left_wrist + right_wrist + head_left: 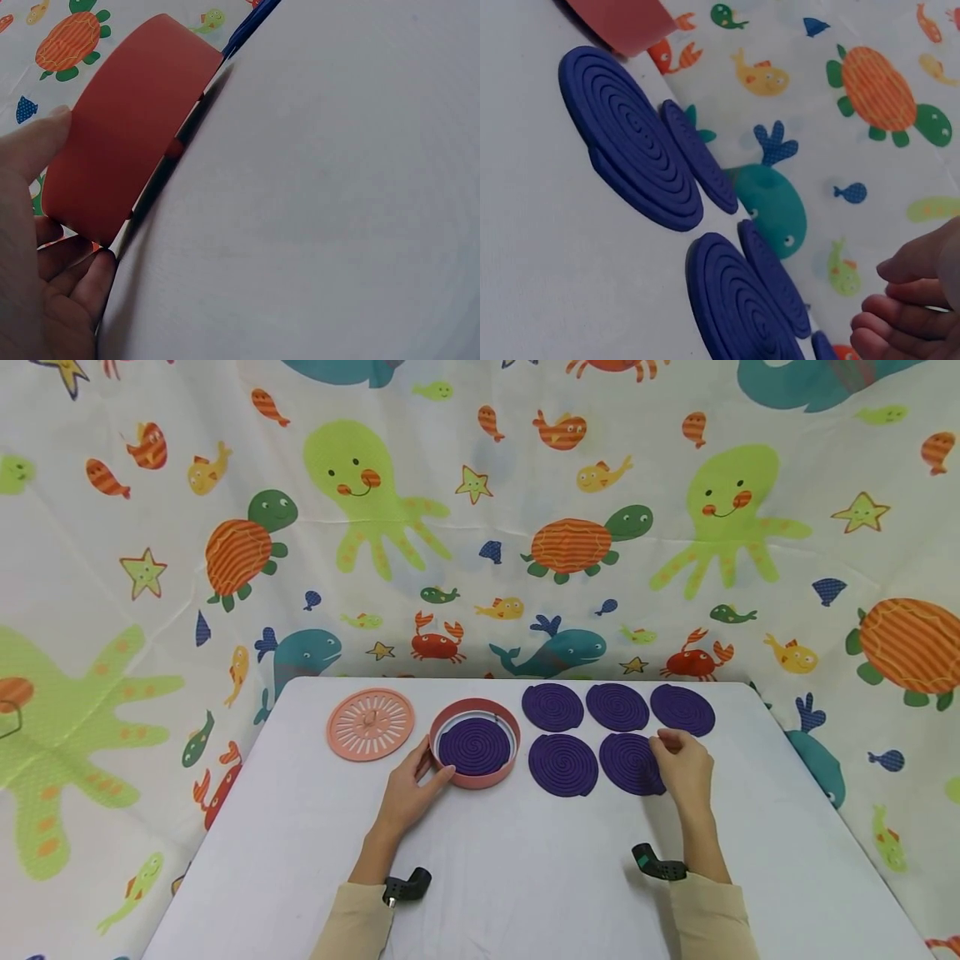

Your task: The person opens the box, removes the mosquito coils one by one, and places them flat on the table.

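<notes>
In the head view a round pink holder [475,782] stands left of the table's middle, with a purple mosquito coil [474,747] lying flat inside it. My left hand [408,795] grips the holder's left side, thumb at the front rim and fingers around the wall; the left wrist view shows the red-pink wall [135,127] between thumb and fingers. My right hand [686,774], fingers loosely bent, hovers over the right edge of the front-row mosquito coil [628,764]. The right wrist view shows that hand [915,300] apart from the coils, nothing visible in it.
A pink slotted lid [371,724] with a small knob lies left of the holder. Another coil [563,765] is in the front row; behind are three more, at left [552,707], middle [617,707] and right [682,710]. A sea-animal curtain [465,543] hangs behind the white table [525,877].
</notes>
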Tool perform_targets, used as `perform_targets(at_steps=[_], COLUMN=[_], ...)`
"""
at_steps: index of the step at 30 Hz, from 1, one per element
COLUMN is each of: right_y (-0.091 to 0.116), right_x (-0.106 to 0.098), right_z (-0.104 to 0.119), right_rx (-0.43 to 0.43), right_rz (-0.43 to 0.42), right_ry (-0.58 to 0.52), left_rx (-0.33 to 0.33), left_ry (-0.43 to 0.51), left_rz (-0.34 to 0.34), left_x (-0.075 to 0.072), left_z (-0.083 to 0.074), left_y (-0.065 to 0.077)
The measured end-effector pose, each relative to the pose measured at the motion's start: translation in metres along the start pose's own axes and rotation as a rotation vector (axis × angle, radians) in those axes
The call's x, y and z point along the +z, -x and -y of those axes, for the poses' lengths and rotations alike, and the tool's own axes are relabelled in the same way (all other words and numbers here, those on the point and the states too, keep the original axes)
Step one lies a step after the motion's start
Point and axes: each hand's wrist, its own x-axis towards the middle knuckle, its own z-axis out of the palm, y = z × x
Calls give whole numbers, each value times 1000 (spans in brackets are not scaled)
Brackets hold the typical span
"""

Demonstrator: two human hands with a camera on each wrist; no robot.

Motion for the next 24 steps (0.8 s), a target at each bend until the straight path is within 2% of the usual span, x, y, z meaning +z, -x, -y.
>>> perform_targets(at_steps=[8, 24], right_y=[-1, 0], right_x=[1, 5], right_z=[8, 29], right_rx=[-17, -6], right_rz=[-26, -9], right_ry=[-42, -121], left_rx=[-15, 11], left_ry=[-5, 50], left_rz=[-1, 5], left_x=[0, 1], left_z=[0, 0], left_y=[1, 1])
